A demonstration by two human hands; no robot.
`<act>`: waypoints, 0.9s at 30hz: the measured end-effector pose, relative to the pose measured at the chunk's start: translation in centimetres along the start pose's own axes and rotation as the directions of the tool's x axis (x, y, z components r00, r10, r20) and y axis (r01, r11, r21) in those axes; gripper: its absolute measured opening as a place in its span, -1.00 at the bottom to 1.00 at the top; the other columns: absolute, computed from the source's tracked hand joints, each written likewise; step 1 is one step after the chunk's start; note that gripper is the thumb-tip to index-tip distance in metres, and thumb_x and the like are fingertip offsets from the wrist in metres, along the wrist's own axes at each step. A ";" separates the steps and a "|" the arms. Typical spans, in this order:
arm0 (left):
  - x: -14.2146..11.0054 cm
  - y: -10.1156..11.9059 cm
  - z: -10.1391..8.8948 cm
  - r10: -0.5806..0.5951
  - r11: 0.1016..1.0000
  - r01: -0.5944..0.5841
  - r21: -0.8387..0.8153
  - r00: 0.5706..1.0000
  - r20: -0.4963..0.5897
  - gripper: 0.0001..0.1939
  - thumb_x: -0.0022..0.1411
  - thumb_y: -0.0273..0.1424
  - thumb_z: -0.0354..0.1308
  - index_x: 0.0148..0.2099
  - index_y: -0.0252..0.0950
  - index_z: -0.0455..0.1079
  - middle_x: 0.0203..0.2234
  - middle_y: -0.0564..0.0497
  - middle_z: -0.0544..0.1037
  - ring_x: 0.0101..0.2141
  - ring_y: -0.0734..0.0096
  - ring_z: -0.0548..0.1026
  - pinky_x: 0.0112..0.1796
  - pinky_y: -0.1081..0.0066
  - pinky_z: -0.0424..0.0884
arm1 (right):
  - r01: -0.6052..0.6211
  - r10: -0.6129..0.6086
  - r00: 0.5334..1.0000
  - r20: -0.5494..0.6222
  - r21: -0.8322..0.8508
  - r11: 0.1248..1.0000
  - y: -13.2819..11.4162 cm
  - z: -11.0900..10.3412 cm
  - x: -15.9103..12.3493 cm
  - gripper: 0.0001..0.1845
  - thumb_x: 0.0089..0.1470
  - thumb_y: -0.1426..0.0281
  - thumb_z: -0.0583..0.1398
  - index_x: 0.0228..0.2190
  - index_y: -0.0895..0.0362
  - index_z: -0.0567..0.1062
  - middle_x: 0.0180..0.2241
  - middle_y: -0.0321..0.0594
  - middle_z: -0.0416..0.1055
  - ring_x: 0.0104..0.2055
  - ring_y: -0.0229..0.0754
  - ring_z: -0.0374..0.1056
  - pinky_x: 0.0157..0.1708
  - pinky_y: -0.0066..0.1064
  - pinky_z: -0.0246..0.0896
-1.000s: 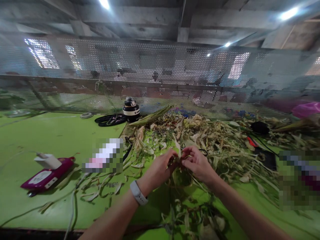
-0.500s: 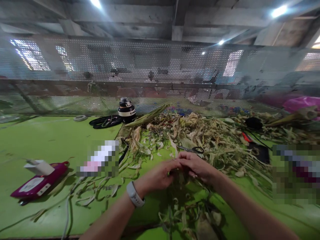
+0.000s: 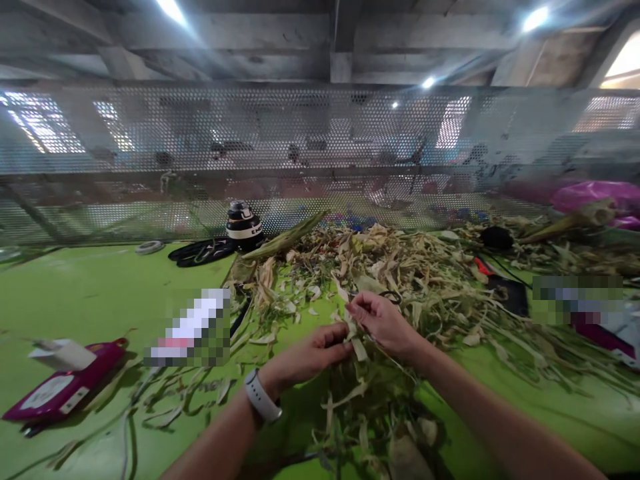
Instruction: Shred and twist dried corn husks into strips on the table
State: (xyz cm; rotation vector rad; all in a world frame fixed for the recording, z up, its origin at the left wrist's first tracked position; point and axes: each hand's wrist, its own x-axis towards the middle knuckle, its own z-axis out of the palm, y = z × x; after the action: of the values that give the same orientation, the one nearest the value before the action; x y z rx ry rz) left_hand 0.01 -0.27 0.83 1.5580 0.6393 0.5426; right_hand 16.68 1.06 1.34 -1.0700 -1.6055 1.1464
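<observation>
My left hand point(image 3: 310, 353) and my right hand point(image 3: 383, 323) meet over a green table point(image 3: 100, 293), both pinched on a pale dry leaf strip point(image 3: 356, 341) that hangs between them. The right hand sits a little higher and grips the strip's top; the left holds it lower down. A white band is on my left wrist point(image 3: 260, 397). A heap of dried husks and leaf strips point(image 3: 400, 267) spreads behind and to the right of my hands, and more scraps point(image 3: 360, 413) lie beneath them. Scissors point(image 3: 387, 295) lie partly hidden just behind my right hand.
A magenta packet with a white box point(image 3: 60, 380) lies at the left. A black-and-white jar point(image 3: 243, 227) and black cords point(image 3: 200, 252) sit at the back by a perforated metal screen point(image 3: 300, 147). A pink bag point(image 3: 595, 197) is at far right. A cable point(image 3: 127, 427) trails near the front edge.
My right hand has lifted and drawn the pale strip upward, while my left hand stayed lower; the hands were closer together before. The view has shifted slightly rightward.
</observation>
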 end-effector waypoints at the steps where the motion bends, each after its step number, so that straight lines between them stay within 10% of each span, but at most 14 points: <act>1: -0.1 0.1 0.1 -0.028 0.999 0.029 -0.038 0.999 0.030 -0.68 0.11 -0.12 0.08 -0.25 -0.28 0.33 -0.44 0.05 0.35 -0.43 0.47 0.29 -0.36 0.45 0.27 | 0.025 -0.026 0.999 -0.021 -0.023 0.999 0.1 0.0 0.0 -0.54 -0.08 -0.03 0.14 -0.56 0.12 0.25 -0.64 -0.43 0.08 -0.62 -0.39 -0.04 -0.64 -0.51 -0.14; 8: -0.8 0.4 0.3 -0.096 0.983 0.126 -0.134 0.973 0.208 -0.72 0.14 -0.18 0.10 -0.24 -0.29 0.38 -0.51 0.07 0.34 -0.48 0.53 0.29 -0.40 0.50 0.22 | -0.003 0.003 0.977 -0.214 -0.001 1.000 0.7 0.0 0.6 -0.56 -0.06 -0.04 0.10 -0.55 0.09 0.22 -0.71 -0.47 0.02 -0.69 -0.38 -0.08 -0.69 -0.50 -0.18; 15: -0.4 0.0 0.3 -0.050 0.964 0.074 -0.257 0.994 0.099 -0.72 0.12 -0.19 0.13 -0.20 -0.28 0.37 -0.51 0.10 0.25 -0.55 0.61 0.12 -0.50 0.56 0.09 | -0.273 0.251 0.961 0.117 0.252 0.929 0.7 -0.8 1.1 -0.44 -0.09 -0.15 0.02 -0.53 0.12 0.29 -0.79 -0.48 0.12 -0.80 -0.43 -0.10 -0.78 -0.54 -0.29; 27: -0.3 0.4 0.3 -0.135 0.942 0.151 -0.299 0.988 0.075 -0.74 0.08 -0.32 0.14 -0.15 -0.28 0.38 -0.62 0.19 0.05 -0.62 0.64 -0.07 -0.60 0.54 -0.15 | -0.314 0.265 0.933 0.245 0.193 0.929 -1.0 -0.4 0.2 -0.59 -0.26 0.12 0.29 -0.66 0.16 0.28 -0.80 -0.51 0.11 -0.73 -0.47 -0.07 -0.72 -0.57 -0.25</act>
State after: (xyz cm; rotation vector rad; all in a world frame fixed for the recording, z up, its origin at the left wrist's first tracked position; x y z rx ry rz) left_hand -0.01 -0.70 1.17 1.2215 0.5922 0.4637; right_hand 16.86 1.17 2.47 -1.0832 -1.4590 1.6550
